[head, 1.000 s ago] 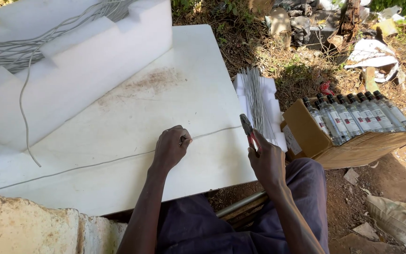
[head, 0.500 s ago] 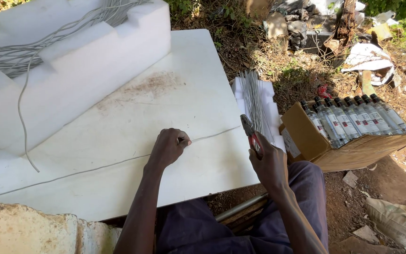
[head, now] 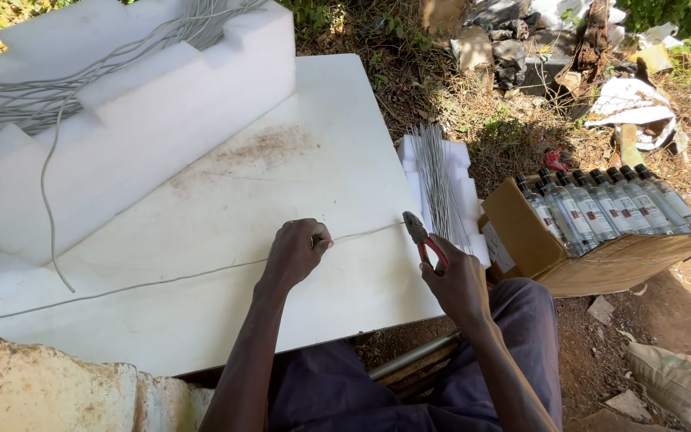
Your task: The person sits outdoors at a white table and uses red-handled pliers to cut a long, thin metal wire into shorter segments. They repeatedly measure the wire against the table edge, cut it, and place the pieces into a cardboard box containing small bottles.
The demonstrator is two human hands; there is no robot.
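A long grey wire (head: 161, 278) lies across the white board (head: 225, 200) from the far left edge to the right edge. My left hand (head: 296, 254) is closed, pinching this wire down on the board. My right hand (head: 459, 282) holds red-handled pliers (head: 421, 237), whose jaws sit at the wire's right end by the board's edge. A bundle of cut straight wire pieces (head: 437, 178) lies on white foam just beyond the pliers.
A stepped white foam block (head: 129, 120) carrying a coil of grey wire (head: 33, 100) stands at the back left. An open cardboard box (head: 521, 240) of clear bottles (head: 601, 208) sits at the right. Rubble and litter lie on the ground behind.
Both hands have stayed almost in place. The pliers' jaws have come down to the wire's right end.
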